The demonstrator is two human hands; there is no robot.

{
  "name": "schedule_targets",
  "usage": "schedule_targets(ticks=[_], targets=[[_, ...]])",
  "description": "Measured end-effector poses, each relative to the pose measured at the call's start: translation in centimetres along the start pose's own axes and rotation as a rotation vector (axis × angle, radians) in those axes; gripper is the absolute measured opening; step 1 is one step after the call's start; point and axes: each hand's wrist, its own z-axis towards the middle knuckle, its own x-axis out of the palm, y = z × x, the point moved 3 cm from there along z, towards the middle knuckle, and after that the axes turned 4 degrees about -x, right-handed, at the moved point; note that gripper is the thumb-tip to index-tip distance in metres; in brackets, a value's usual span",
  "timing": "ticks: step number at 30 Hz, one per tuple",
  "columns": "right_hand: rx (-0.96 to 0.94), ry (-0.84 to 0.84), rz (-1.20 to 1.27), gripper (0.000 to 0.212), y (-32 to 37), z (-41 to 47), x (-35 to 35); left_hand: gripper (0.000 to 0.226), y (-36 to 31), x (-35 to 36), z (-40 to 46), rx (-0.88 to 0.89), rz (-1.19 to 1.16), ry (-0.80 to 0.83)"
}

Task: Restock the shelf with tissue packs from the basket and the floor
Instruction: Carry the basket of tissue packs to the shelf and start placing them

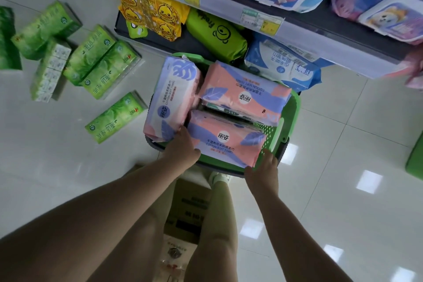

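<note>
A green basket [294, 107] stands on the floor before the shelf, holding three pink-and-purple cotton towel packs. The nearest pack [225, 138] lies flat at the basket's front. My left hand [182, 147] grips its left end, fingers tucked between it and the upright pack [172, 96]. My right hand [263, 168] holds its right front corner. A third pack [245, 91] lies behind. Several green tissue packs [100, 62] lie scattered on the floor to the left, one [115, 117] close to the basket.
The bottom shelf [160, 41] holds yellow duck packs [151, 10], a green roll pack [217, 34] and a blue-white pack [281, 64]. Upper shelves carry wipes. A cardboard box [190, 208] lies between my legs. White tiled floor stretches to the right.
</note>
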Motion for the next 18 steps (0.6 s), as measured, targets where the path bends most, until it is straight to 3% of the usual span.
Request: schedule_targets(ticks=[3,8,12,18], targets=[[0.094,0.106,0.156,0.063,0.3,2.1,0.1,0.048,-1.2,-0.3,1.3,-0.072,-0.11,0.022],[0.219,0.176,0.345,0.036,1.5,4.1,0.6,0.04,-2.6,-0.6,3.5,-0.193,-0.28,-0.001],[0.245,0.122,0.431,0.036,1.8,4.0,0.6,0.055,-2.7,-0.5,3.8,-0.21,-0.355,-0.035],[0.134,-0.008,0.503,0.038,3.0,1.9,-1.2,0.068,-3.3,-2.1,0.6,-0.104,-0.517,-0.128]])
